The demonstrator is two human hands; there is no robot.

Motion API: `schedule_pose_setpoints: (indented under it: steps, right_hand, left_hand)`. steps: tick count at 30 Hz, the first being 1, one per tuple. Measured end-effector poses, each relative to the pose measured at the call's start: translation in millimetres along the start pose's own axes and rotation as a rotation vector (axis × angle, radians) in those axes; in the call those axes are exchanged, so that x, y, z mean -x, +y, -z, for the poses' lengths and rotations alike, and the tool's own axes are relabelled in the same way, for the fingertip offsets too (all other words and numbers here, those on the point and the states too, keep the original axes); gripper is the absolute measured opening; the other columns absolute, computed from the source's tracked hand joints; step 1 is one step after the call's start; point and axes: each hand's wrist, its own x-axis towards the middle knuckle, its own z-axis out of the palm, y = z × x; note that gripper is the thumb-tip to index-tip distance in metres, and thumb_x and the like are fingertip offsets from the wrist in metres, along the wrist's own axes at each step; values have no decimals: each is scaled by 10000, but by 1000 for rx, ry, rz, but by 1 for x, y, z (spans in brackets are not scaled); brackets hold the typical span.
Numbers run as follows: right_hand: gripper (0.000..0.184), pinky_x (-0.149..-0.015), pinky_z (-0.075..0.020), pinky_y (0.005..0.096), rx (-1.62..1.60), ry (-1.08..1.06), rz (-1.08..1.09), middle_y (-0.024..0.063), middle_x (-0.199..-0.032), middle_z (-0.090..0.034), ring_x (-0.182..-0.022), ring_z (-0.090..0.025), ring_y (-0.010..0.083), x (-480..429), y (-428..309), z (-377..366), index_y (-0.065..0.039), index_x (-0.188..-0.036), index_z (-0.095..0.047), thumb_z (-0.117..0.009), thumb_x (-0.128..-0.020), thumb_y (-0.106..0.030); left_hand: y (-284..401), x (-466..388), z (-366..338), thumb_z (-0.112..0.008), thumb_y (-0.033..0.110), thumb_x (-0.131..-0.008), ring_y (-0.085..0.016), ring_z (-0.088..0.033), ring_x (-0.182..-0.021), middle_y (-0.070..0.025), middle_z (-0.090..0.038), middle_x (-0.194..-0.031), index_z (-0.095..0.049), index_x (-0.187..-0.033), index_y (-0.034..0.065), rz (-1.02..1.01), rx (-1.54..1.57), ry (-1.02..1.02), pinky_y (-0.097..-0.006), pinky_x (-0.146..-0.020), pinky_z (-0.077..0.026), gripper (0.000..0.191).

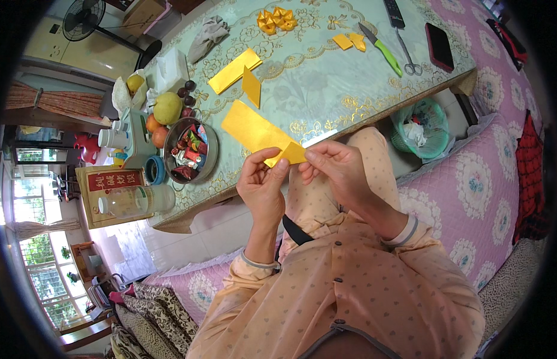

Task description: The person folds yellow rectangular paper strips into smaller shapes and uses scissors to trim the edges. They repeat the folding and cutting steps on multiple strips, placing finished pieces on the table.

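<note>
A long strip of gold paper (253, 128) has its near end folded over at an angle. My left hand (262, 179) pinches that folded end between thumb and fingers, and my right hand (336, 166) pinches its right corner. Beyond the strip, a stack of gold paper strips (235, 71) lies on the table, with a folded gold piece (251, 87) against its near side. Farther off sits a cluster of folded gold paper shapes (277, 20). Small folded gold pieces (343, 41) lie left of a green-handled knife (386, 56).
The cloth-covered table (305, 96) also holds scissors (408, 58), a phone (439, 47), a remote control (393, 13), a grey cloth (208, 38), a pear (167, 108), a metal pot of wrapped sweets (209, 157) and a plastic bottle (137, 201). A lined green bin (419, 128) stands beside it.
</note>
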Motion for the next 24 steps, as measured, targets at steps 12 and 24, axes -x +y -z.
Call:
schedule_pose_setpoints:
  steps: [12, 24]
  right_hand:
    - [163, -622, -521, 253, 15, -30, -2, 105, -780, -632, -659, -608, 135, 6, -1, 0, 58, -930, -607, -565, -893, -95]
    - [158, -588, -498, 224, 85, -60, -9, 64, -760, -619, -627, -579, 94, 6, 1, -3, 43, -939, -599, -588, -886, -105]
  left_hand:
    - [0, 2, 2, -692, -66, -753, -92, -590, -683, -72, -622, -840, -584, -934, -39, -12, 7, 10, -180, -633, -473, 212]
    - [5, 6, 3, -686, -68, -753, -83, -579, -672, -62, -627, -817, -570, -998, -35, 27, -147, -26, -175, -592, -446, 274]
